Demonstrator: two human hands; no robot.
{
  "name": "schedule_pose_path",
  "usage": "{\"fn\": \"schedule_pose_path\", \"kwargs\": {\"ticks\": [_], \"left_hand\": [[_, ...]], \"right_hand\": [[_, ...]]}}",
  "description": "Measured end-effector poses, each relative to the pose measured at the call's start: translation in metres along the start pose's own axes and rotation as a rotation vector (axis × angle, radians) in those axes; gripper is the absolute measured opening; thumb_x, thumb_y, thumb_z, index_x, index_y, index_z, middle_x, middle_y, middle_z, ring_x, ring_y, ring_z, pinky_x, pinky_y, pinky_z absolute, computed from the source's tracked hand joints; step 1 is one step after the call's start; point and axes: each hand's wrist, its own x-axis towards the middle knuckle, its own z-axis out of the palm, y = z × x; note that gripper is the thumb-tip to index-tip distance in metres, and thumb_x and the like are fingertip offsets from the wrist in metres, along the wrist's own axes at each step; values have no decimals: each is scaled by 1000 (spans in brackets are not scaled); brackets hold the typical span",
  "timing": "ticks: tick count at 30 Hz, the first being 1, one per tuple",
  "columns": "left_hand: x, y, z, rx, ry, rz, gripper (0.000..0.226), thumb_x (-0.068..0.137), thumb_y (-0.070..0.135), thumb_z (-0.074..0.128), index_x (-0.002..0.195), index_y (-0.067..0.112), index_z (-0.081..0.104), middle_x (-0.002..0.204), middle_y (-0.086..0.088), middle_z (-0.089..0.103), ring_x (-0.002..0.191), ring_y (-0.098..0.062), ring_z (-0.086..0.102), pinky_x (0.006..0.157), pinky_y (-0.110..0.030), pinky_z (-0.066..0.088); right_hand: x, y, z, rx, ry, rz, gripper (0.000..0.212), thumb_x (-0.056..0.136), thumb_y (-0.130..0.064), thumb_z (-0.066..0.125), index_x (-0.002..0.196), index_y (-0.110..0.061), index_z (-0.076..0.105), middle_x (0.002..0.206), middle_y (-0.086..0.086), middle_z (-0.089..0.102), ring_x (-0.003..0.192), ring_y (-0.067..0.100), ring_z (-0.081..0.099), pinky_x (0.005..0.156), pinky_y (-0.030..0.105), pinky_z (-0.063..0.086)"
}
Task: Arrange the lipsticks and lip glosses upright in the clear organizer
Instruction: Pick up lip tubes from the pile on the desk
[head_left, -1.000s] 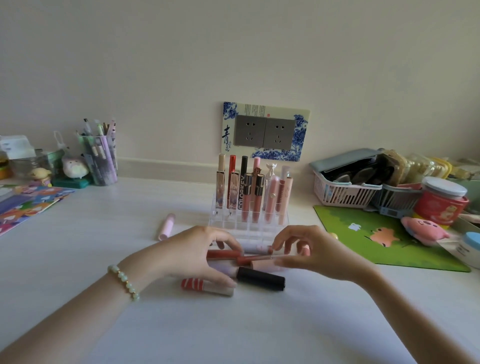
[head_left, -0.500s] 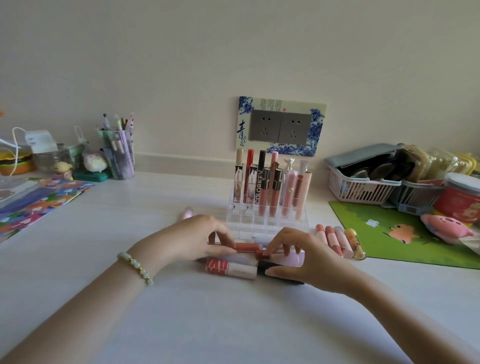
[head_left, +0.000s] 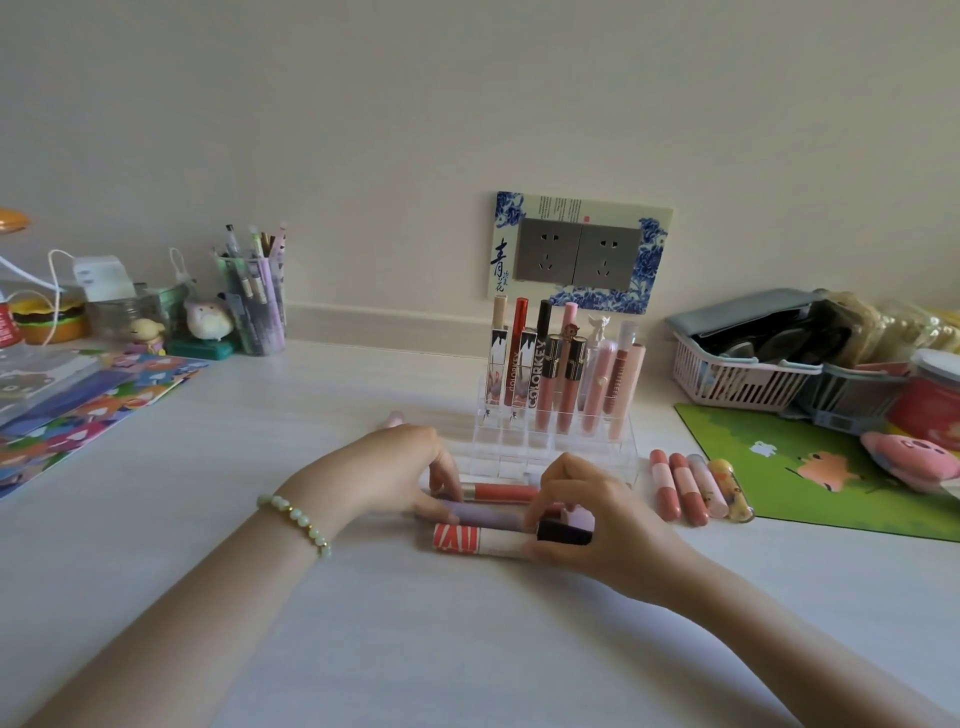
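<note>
Near the front wall of the clear organizer (head_left: 524, 452), on the white table (head_left: 415, 649), four loose tubes are shown lying flat and close together: a coral tube (head_left: 498, 492) farthest, a lilac tube (head_left: 488, 515) next, a striped tube (head_left: 475, 540) nearest, and a black tube (head_left: 563, 532) at the right. The far cells are filled with upright tubes (head_left: 550, 374), while the near cells are seen empty. A further row of tubes (head_left: 691, 491) is laid to the right, just beside the green mat (head_left: 831, 493).

Each tube is judged light, rigid and smooth, so rolling and slipping are to be expected. A pinch at mid-body is advised rather than at the cap, which might pull off.

The left hand (head_left: 395, 473) is shown with fingers curled onto the left ends of the coral and lilac tubes, in what appears to be a narrow pinch. The right hand (head_left: 597, 519) is curled over the black tube, with the thumb set under the striped tube's right end. How firmly either is clamped cannot be told.
</note>
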Motion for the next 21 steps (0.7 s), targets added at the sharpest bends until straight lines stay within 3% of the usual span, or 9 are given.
{"fn": "schedule_pose_path", "kwargs": {"ticks": [7,9,11,15,21], "left_hand": [[-5,1,-15,-94,51,13,11,79,34,73,87,27,73,84,14,68,83,-12,60,74,-30,48],[-8,2,-25,-196,145,32,11,79,34,74,87,27,72,81,13,68,71,-8,59,68,-25,48],[-9,2,-33,-442,276,36,13,77,30,76,89,28,70,78,12,67,63,-5,54,62,-25,49],[4,2,-35,-834,548,110,23,76,19,76,97,21,66,84,8,73,79,-6,68,75,-18,50],[38,10,-30,-1097,704,121,16,81,9,72,94,17,68,87,1,74,83,-13,70,81,-30,56]], "right_hand": [[-1,2,5,-43,29,-11,23,70,-54,69,82,-34,65,89,-23,46,83,2,49,76,21,43],[-1,3,6,-48,38,-11,24,69,-56,67,82,-36,63,88,-23,46,81,2,49,75,21,42],[0,5,8,-49,44,-7,26,68,-59,65,83,-38,62,88,-23,45,82,2,48,76,22,43],[3,8,10,-48,49,2,31,68,-63,62,86,-39,63,92,-24,47,87,2,50,80,24,45],[13,3,-3,-33,67,6,15,76,-54,61,85,-44,57,94,-21,52,89,2,52,78,17,45]]}}
